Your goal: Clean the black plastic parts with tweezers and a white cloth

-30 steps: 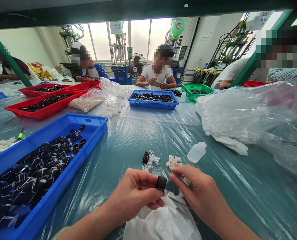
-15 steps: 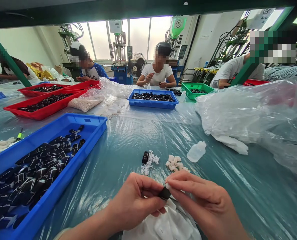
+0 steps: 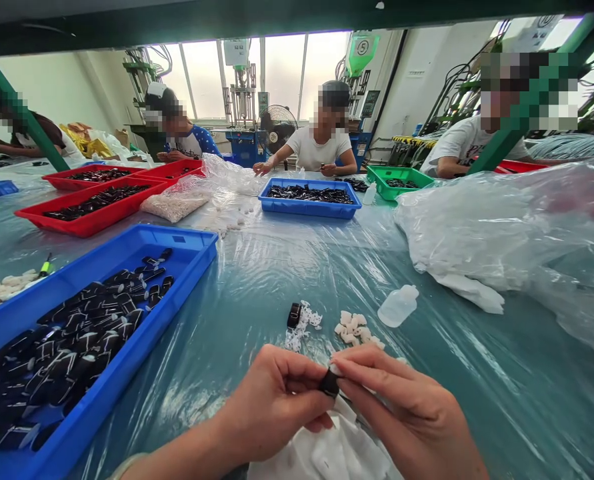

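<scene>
Wht cloth point(image 3: 321, 450) nearest, under hands. L hand point(image 3: 277, 400): grip pinching blk piece point(image 3: 329, 383) betw. thumb & fingers. R hand point(image 3: 409, 400): grip pinching small wht bit point(image 3: 333, 369) at blk piece's upper end. Beyond, on table point(image 3: 257, 280): wht scraps point(image 3: 307, 325) w/ blk part point(image 3: 294, 315), cream pads point(image 3: 354, 328), bottle point(image 3: 397, 307) to R. Big blue tray point(image 3: 189, 255) of blk pcs, L. Farther: smaller blue tray point(image 3: 309, 209), co-worker point(image 3: 323, 150) in wht tee, fan point(image 3: 277, 130).

Daylight pouring through washed-out windows point(image 3: 283, 77) far beyond the fingers point(image 3: 297, 365), white glare streaking the plastic-covered surface point(image 3: 261, 280) ahead of them, beam point(image 3: 297, 17) overhead in shadow, wide-angle stretch and blur far to their right
</scene>
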`<state>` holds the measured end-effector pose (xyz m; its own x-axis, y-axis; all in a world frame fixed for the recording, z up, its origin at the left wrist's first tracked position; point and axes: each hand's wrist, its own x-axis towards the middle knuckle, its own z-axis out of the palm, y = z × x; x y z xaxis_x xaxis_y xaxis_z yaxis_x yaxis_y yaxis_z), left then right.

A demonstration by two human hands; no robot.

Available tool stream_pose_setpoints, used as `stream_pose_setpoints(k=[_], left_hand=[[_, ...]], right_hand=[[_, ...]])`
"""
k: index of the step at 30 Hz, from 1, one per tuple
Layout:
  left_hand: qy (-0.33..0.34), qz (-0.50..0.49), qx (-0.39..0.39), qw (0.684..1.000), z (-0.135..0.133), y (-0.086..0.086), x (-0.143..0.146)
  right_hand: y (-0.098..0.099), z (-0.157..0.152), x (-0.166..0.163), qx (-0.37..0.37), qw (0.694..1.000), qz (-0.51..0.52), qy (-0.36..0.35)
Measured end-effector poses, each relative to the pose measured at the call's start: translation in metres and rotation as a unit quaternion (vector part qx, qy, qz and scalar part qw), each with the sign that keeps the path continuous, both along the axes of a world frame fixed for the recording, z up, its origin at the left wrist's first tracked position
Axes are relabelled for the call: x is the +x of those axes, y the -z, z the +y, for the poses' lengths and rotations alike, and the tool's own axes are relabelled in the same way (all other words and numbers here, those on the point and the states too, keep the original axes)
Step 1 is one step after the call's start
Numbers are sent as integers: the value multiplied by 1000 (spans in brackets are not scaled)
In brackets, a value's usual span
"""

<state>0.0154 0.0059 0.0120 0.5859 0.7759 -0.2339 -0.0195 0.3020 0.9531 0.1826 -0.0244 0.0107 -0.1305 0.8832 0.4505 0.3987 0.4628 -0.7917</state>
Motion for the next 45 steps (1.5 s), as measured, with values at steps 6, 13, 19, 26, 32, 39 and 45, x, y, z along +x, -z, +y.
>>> stream_pose_setpoints(k=[6, 13, 19, 26, 32, 39, 45], left_hand=[[-2, 18, 36, 999, -2, 0, 0], [-5, 61, 114, 992, -2, -1, 0], [-2, 60, 108, 992, -1, -1, -1], [-8, 53, 84, 995, 0, 1, 0], [-7, 55, 74, 996, 1, 1, 0], [-5, 58, 79, 995, 3, 0, -1], [-7, 68, 85, 994, 3, 1, -1]], right_hand=[[0, -1, -1, -49, 998, 49, 3], [2, 0, -4, -5, 997, 75, 12], [2, 2, -4, 31, 999, 41, 2], [5, 3, -2, 41, 999, -3, 17], [6, 6, -2, 61, 997, -31, 27], [6, 6, 1, 77, 995, -57, 3], [7, 8, -3, 66, 997, -37, -12]])
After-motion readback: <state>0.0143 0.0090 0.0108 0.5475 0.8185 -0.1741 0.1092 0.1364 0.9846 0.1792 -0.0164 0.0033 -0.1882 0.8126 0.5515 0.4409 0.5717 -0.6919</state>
